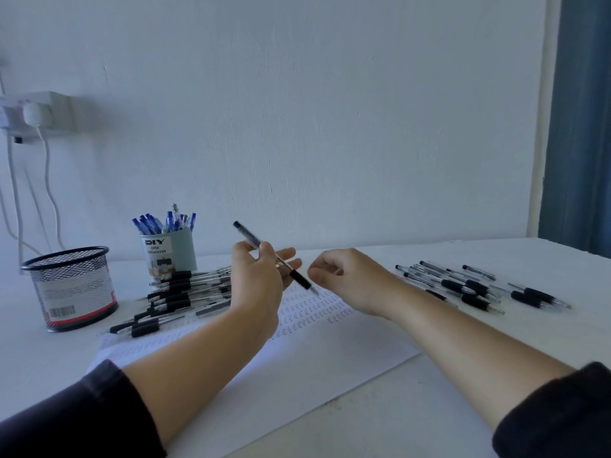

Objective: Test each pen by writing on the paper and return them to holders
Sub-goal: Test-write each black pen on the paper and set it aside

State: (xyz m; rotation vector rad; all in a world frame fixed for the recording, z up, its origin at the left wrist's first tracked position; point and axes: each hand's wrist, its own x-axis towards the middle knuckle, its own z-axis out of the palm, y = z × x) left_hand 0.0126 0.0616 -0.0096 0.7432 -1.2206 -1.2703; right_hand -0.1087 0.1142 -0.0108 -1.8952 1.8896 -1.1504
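My left hand [261, 276] holds a clear pen with a black grip [299, 278] between thumb and fingers, above the white paper [297, 352], tip pointing down to the right. My right hand [344, 276] hovers just right of the pen tip with fingers loosely curled, holding nothing. Rows of small written marks cover the paper's far part. A pile of black-grip pens [175, 299] lies left of the paper. Another group of black pens [476, 285] lies to the right. A black mesh holder [71, 289] stands at the left, with no pens showing in it.
A pale blue desk organizer cup [170, 256] holds several blue pens behind the left pile. A wall socket with a white plug and cable [33, 115] is at the far left. A blue curtain [582, 127] hangs at the right beside the white table [463, 342].
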